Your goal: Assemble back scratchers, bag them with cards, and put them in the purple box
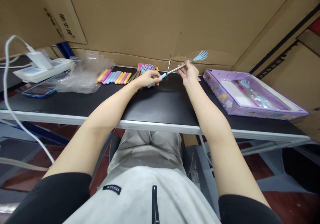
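Fingers of the left hand [149, 79] close around the blue handle of a back scratcher [172, 71], just above the middle of the frame. The right hand [189, 73] pinches its thin metal shaft further along, with the blue claw head raised against the cardboard wall [140, 21]. Just left of the hands, a row of coloured scratchers [117, 77] lies on the black table [155, 107], with clear plastic bags [82, 74] further left. A purple box [226, 99] sits at the right.

Single head view: worn camera, looking forward and down over the person's lap onto the tabletop [160, 107], cardboard wall [155, 21] close behind.
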Demonstrator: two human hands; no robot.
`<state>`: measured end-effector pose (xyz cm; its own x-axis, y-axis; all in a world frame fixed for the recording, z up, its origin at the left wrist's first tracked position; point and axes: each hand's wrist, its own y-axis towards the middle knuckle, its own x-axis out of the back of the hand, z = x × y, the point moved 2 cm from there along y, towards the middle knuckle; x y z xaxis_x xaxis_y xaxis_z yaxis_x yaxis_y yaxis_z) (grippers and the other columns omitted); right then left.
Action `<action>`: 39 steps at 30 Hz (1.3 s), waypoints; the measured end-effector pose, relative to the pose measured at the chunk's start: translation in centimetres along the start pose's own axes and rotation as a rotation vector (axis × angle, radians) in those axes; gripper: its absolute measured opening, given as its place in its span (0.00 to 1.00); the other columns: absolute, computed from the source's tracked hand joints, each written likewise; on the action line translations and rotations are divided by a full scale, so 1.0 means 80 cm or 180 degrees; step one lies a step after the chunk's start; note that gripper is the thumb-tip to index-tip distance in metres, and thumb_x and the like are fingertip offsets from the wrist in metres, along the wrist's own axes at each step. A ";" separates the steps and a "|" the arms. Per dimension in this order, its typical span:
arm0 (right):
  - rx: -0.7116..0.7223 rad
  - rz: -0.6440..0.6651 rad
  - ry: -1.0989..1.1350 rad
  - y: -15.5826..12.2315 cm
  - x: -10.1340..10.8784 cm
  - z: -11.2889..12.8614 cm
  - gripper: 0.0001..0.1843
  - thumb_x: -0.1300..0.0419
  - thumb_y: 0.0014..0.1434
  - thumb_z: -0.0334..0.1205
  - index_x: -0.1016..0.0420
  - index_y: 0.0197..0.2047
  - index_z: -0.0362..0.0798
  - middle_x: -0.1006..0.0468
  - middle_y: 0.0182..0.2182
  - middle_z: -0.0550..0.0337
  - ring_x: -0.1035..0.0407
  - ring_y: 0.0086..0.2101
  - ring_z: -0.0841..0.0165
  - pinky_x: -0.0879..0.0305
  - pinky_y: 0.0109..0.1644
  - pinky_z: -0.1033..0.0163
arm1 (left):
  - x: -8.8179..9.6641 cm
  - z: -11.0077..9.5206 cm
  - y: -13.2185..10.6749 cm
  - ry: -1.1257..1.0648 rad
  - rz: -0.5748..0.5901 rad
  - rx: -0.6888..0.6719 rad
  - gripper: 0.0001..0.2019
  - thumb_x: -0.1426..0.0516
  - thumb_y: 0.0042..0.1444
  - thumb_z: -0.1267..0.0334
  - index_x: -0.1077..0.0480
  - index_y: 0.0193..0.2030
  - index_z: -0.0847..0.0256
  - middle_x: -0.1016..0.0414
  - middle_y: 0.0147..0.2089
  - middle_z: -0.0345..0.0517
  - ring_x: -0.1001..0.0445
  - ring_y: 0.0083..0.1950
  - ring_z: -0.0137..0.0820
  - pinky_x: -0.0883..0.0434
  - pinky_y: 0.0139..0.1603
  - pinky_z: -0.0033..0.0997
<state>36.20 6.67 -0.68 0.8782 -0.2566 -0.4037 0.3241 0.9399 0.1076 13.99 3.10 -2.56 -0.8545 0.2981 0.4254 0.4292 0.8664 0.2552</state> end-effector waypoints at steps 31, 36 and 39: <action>-0.0223 0.0538 -0.0404 -0.074 -0.039 -0.019 0.16 0.29 0.66 0.54 0.22 0.39 0.50 0.14 0.43 0.61 0.21 0.54 0.67 0.28 0.63 0.54 | -0.012 -0.012 0.001 0.0488 -0.0832 -0.0165 0.11 0.37 0.64 0.62 0.32 0.30 0.58 0.35 0.26 0.38 0.36 0.30 0.31 0.36 0.37 0.31; -0.0293 0.0545 -0.0463 -0.080 -0.042 -0.027 0.21 0.26 0.61 0.59 0.21 0.38 0.50 0.13 0.41 0.59 0.20 0.53 0.65 0.28 0.62 0.53 | -0.012 -0.011 0.001 0.0528 -0.0795 -0.0197 0.13 0.36 0.63 0.58 0.32 0.30 0.57 0.35 0.26 0.39 0.37 0.30 0.32 0.37 0.37 0.31; -0.0299 0.0575 -0.0470 -0.082 -0.042 -0.028 0.21 0.27 0.61 0.60 0.21 0.38 0.51 0.13 0.41 0.59 0.19 0.52 0.65 0.27 0.61 0.53 | -0.012 -0.013 -0.001 0.0544 -0.0799 -0.0218 0.12 0.37 0.64 0.62 0.33 0.30 0.57 0.36 0.26 0.38 0.38 0.29 0.31 0.39 0.37 0.32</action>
<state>30.35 1.86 -2.05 0.9630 -0.1061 -0.2477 0.1291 0.9885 0.0783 15.07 2.33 -2.11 -0.8773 0.0015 0.4800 0.2347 0.8737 0.4262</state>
